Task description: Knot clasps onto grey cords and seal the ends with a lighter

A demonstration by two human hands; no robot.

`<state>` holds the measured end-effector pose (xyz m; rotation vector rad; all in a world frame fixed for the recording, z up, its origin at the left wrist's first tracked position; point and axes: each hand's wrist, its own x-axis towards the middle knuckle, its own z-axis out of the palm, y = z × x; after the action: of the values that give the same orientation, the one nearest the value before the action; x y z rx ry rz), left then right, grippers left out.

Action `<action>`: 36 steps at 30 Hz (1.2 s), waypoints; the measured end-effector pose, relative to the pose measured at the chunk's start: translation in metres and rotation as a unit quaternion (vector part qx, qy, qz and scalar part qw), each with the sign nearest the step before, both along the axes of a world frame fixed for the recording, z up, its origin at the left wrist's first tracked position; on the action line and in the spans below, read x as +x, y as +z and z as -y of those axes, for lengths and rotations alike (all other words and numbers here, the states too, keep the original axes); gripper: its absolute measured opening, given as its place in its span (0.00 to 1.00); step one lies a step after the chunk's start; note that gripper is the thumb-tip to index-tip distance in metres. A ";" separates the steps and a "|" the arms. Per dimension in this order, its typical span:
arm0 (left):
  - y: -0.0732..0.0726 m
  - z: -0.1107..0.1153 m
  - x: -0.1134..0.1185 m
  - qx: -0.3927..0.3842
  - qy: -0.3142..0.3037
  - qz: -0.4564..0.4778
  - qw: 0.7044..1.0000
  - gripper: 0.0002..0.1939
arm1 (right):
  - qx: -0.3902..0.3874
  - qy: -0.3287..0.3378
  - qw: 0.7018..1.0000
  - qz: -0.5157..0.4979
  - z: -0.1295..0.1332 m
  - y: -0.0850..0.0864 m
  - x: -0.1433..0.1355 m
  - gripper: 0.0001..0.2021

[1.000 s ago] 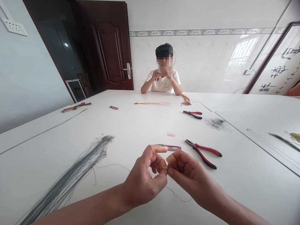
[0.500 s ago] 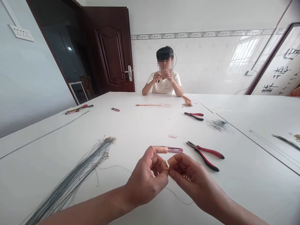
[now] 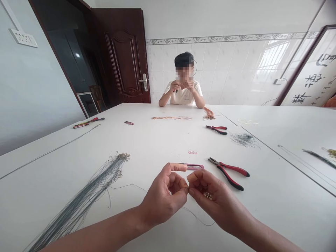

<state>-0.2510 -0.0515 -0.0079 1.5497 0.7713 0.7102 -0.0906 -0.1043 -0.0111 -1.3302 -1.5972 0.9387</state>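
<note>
My left hand (image 3: 165,197) has thumb and index finger pinched together, with tape-like wraps on its fingers. Touching it fingertip to fingertip, my right hand (image 3: 215,197) pinches at the same spot. Whatever sits between the tips is too small to make out. A pale, shiny zigzag piece (image 3: 208,195) shows in the curl of my right hand. A thin grey cord (image 3: 198,216) passes below the hands. Just beyond them lie purple-handled thread snips (image 3: 195,166), partly hidden by my left hand, and red-and-black pliers (image 3: 231,171).
At left spreads a bundle of grey cords (image 3: 86,196) with metal hooks. Farther off are a second pair of pliers (image 3: 216,129), a tangle of dark wire (image 3: 245,139), small snips (image 3: 128,123) and orange cords (image 3: 172,118). Across the white table (image 3: 157,140) sits a person (image 3: 185,92), hands raised.
Both hands keep their pinch and have barely moved. More of the zigzag piece shows in my right hand. The whole view has shifted slightly.
</note>
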 end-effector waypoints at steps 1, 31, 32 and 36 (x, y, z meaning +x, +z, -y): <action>0.000 0.000 0.000 -0.002 0.003 -0.005 1.000 0.18 | 0.000 0.000 1.000 0.004 0.000 0.000 0.000 0.03; -0.001 -0.002 0.002 -0.044 0.007 0.013 0.999 0.17 | -0.001 -0.005 1.000 -0.004 -0.003 -0.003 -0.001 0.02; 0.000 -0.002 0.001 -0.047 0.009 0.023 0.999 0.17 | -0.006 -0.009 1.000 -0.017 -0.004 -0.002 -0.001 0.02; 0.005 -0.002 0.000 -0.066 0.006 0.063 0.996 0.17 | -0.013 -0.038 0.997 -0.067 -0.004 -0.001 0.002 0.02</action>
<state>-0.2505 -0.0493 -0.0031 1.3694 0.7205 0.7437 -0.0885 -0.1005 -0.0124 -1.3094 -1.4270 0.9841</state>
